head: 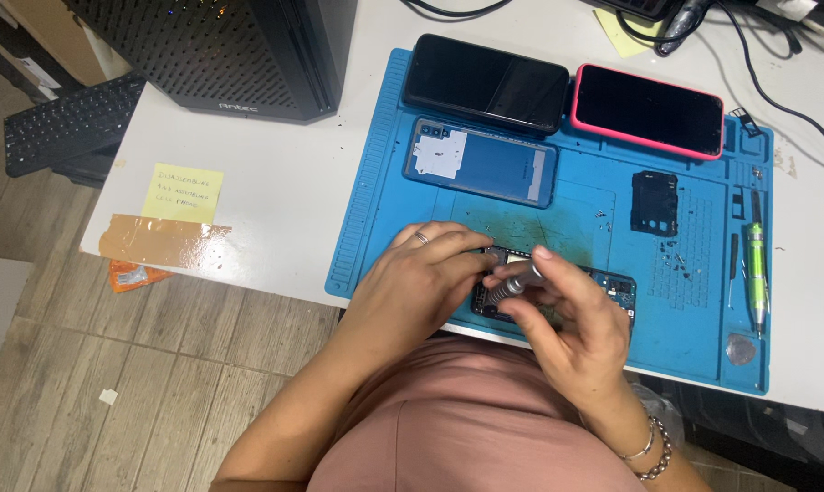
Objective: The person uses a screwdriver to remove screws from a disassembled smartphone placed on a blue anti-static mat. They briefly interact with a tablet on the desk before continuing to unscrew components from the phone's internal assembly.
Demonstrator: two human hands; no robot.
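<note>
Two bare hands work over an opened phone on a blue repair mat at the bench edge: the right hand has its grip clenched on a grey screwdriver, while the left hand steadies the phone's frame.

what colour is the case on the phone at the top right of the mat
Pink-red, around the black-screened phone on the blue mat; head view shows it best.

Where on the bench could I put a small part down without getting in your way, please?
White table is bare between the yellow note and the blue mat. The mat's lower right corner is also open. It is crowded around the left hand and right hand over the opened phone, and along the two phones on top.
</note>
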